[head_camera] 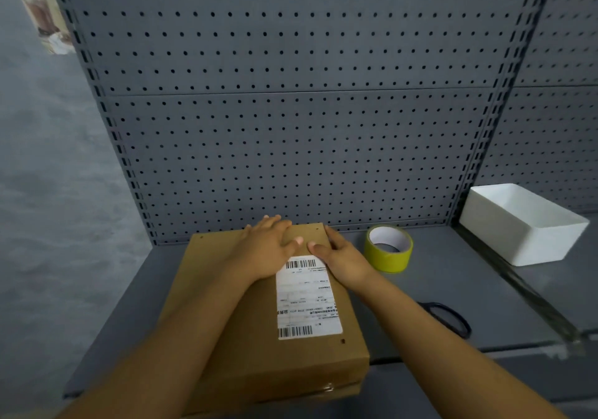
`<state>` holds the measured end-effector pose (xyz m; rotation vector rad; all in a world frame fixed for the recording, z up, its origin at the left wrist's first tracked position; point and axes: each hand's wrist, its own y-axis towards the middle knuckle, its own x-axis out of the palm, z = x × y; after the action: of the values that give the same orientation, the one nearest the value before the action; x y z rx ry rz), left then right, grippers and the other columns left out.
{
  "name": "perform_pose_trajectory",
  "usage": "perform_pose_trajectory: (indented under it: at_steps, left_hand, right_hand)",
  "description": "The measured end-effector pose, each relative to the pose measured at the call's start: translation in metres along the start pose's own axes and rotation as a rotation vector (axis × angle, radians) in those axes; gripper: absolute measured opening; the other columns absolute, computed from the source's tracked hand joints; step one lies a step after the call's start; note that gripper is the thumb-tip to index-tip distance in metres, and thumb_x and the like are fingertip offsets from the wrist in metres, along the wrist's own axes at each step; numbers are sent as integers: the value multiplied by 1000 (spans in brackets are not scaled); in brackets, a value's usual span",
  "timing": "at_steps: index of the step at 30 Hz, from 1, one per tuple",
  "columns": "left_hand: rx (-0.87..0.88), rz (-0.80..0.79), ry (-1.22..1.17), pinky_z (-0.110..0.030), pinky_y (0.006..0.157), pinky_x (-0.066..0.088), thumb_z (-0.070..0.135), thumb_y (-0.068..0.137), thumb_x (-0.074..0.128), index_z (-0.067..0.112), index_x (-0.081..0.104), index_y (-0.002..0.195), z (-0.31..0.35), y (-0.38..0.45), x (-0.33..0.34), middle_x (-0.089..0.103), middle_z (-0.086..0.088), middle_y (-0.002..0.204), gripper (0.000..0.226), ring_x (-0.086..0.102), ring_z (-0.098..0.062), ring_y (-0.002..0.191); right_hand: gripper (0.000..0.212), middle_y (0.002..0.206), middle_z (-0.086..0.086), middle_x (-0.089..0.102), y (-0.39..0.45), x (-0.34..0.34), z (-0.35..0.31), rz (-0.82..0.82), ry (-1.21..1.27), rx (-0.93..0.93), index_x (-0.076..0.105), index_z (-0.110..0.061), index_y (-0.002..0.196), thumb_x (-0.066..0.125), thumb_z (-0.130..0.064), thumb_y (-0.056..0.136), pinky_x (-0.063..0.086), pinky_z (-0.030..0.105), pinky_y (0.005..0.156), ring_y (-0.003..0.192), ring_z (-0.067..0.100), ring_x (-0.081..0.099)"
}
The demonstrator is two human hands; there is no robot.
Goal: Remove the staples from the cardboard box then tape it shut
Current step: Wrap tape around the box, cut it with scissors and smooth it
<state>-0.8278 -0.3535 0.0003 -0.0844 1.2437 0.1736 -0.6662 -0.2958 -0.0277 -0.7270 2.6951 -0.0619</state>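
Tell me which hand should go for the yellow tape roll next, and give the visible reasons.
Right, probably. The right hand rests on the cardboard box's right far edge, and the yellow tape roll stands just beyond it on the same side. The left hand lies flat on the box top, farther away.

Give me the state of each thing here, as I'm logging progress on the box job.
Cardboard box: flaps down, no tape visible on top.
Yellow tape roll: lying flat, untouched.
Scissors: on the shelf, untouched.
White bin: upright, contents unseen.
Left hand: flat on box.
Right hand: fingers over the box's right edge.
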Motion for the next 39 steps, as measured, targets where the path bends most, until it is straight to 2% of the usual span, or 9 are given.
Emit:
perform_pose_trajectory:
  at_steps: [5,12,17,22,25,28,31,35,39]
  left_hand:
    - [-39,77,6,-44,111,27,56,95,36,26,44,135,2,11,5,54,2,132,51,49,-19,120]
    - [-85,40,18,-43,97,41,51,96,38,27,47,112,7,20,0,59,4,109,31,55,-16,99]
    - [-129,72,30,-49,95,44,46,98,34,27,43,94,12,34,5,54,7,83,22,56,-14,83]
    - [-211,118,73,-59,106,31,42,101,29,23,43,91,18,39,10,51,7,80,26,53,-16,84]
    - [-233,158,-4,-58,109,26,41,101,30,25,46,89,20,38,10,53,5,90,26,49,-15,88]
    - [-129,274,-181,-35,89,40,34,102,34,15,60,104,34,36,7,60,-4,110,32,54,-17,93]
    - [-21,196,-384,-26,85,38,35,102,36,17,64,118,58,39,6,63,3,114,37,58,-13,103]
    - [-36,105,-635,-22,87,46,36,102,39,15,68,111,77,50,6,70,0,105,36,64,-6,90]
    - [-119,82,-699,-31,96,47,41,100,41,16,62,122,70,55,1,66,0,115,39,61,-12,102]
  right_hand:
    - [70,144,5,48,1,-6,-7,-40,-233,-45,18,-19,152,47,-47,95,39,23,92,126,23,50]
    - [51,136,6,53,-2,-63,-7,171,-407,-222,48,-14,136,47,-45,97,39,27,98,121,20,52]
    - [60,134,-4,52,-16,-129,25,56,-651,-134,51,-21,132,70,-46,81,39,30,103,125,17,48]
    - [32,131,-2,55,-4,-135,53,74,-1094,-220,58,-25,123,54,-19,91,2,35,119,130,15,42]
    - [33,109,4,61,0,-131,49,96,-985,-252,54,-21,128,55,-27,95,-2,34,121,119,21,49]
    - [24,86,2,57,0,-125,33,81,-682,-290,59,-18,116,60,-25,93,12,38,119,105,30,51]
    - [17,88,7,58,-5,-117,14,29,-541,-328,61,-17,107,62,-20,91,36,32,96,97,27,49]
    - [18,86,3,58,-5,-108,-5,34,-499,-386,63,-14,107,63,-16,90,35,22,61,81,19,51]
    - [18,87,-1,58,-2,-103,-9,37,-428,-382,63,-18,109,63,-18,90,39,17,62,80,18,53]
